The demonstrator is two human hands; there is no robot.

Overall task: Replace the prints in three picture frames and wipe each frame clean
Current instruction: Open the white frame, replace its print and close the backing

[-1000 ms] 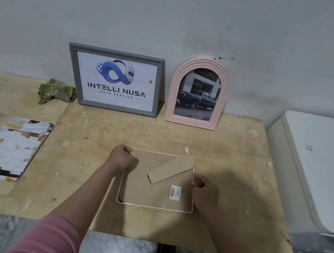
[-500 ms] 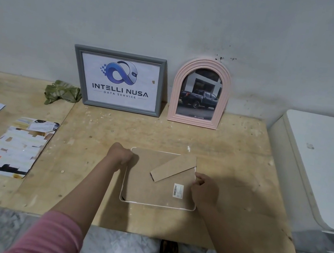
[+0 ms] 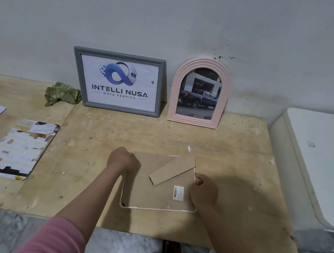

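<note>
Little has shifted since a moment ago: your hands stay on the same frame, and only your head has dipped slightly.

Your left hand (image 3: 121,159), just left of centre, curls over the upper left corner of the white frame (image 3: 156,209). Your right hand (image 3: 204,191) pinches its right edge beside the barcode sticker (image 3: 178,192).

That frame lies face down at lower centre of the plywood table (image 3: 233,159), its cardboard backing (image 3: 143,180) facing up. It looks light and thin, the backing stiff but bendable, any glazing probably fragile, so hold it by the rim. Its long axis seems to run towards the wall; the fold-out stand (image 3: 173,170) slants from lower left to upper right.

Against the wall lean a grey frame (image 3: 117,81) and a pink arched frame (image 3: 199,92), with a green cloth (image 3: 62,94) left of them.
</note>
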